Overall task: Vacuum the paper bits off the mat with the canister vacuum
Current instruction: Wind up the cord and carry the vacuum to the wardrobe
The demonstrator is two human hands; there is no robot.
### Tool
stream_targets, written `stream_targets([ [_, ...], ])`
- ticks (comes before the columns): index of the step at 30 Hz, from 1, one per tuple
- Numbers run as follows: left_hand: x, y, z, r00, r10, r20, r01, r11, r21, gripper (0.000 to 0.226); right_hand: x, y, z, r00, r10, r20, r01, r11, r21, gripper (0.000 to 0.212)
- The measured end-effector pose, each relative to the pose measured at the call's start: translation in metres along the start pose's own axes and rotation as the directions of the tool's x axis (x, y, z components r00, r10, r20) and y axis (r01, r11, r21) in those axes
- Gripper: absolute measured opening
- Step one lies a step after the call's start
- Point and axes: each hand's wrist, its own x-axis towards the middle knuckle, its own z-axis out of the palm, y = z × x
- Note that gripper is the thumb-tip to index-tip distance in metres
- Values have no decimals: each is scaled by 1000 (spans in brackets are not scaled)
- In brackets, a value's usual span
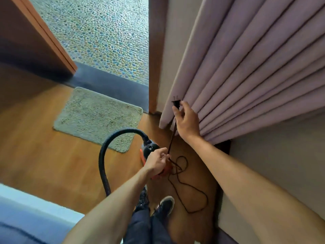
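1. At the far left, an open wooden door [35, 41] stands above a pale blue padded surface [26, 217] in the lower corner.
2. Beyond the doorway lies a pebble-patterned floor [105, 32].
3. A shaggy, pale grey-green mat [98, 117] lies flat on the wooden floor [44, 164], just inside the dark threshold. Its pile is speckled, and I cannot tell paper bits from fibres.
4. A black ribbed hose [103, 164] arches up from the lower middle, over the mat's near edge, and down into the canister vacuum [151, 148].
5. The vacuum, dark with red-orange parts, sits on the wood just beside the mat's near right corner and is partly hidden by a hand.
6. The left hand [157, 162] is in front of the vacuum, fingers pinching the black power cord [193, 189].
7. The cord runs taut upward from that hand. Its slack lies in loose loops on the floor, near a dark shoe [166, 205].
8. The right hand [187, 122] is raised, fingers curled around the black plug [176, 102], prongs pointing up.
9. The plug is right in front of the pleated lilac curtain [255, 67] that fills the right side.
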Motion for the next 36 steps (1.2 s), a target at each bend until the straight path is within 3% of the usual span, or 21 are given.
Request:
stream_targets([
  [12, 8, -75, -4, 989, -150, -11, 144, 967, -208, 27, 3, 17, 118, 976, 107, 188, -107, 994, -13, 28],
  [17, 26, -111, 17, 979, -203, -8, 193, 941, -277, 21, 3, 61, 164, 947, 136, 292, -127, 991, -49, 29],
  [22, 58, -153, 51, 961, -278, -17, 259, 915, -309, 38, -2, 119, 211, 914, 154, 375, -144, 988, -55, 35],
  [27, 87, -206, 94, 934, -357, -1, 338, 885, -319, 33, -19, 175, 256, 878, 157, 451, -146, 987, -60, 20],
  [36, 125, -270, 168, 893, -450, -10, 419, 837, -351, 25, -56, 267, 320, 792, 205, 575, -153, 978, -138, 24],
])
